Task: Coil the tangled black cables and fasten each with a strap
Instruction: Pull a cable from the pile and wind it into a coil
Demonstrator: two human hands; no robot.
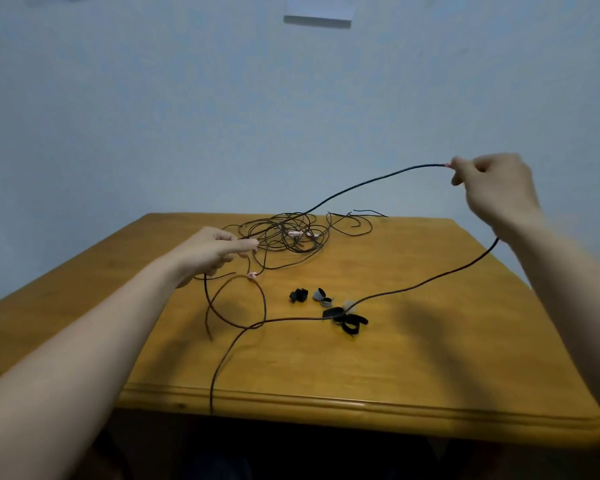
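A tangle of thin black cables (288,233) lies at the far middle of the wooden table (413,341). My right hand (492,185) is raised above the table's right side and pinches the pink-tipped end of one black cable (361,183) that stretches down into the tangle. My left hand (212,251) hovers by the tangle's left edge and pinches a cable there. Another black cable (426,282) runs from under my right wrist across the table, loops, and hangs over the front edge. Several black and grey straps (329,306) lie mid-table.
The table stands against a pale blue wall (187,116). Its moulded front edge (326,403) is close to me, with dark space below. A white fitting (317,20) hangs high on the wall.
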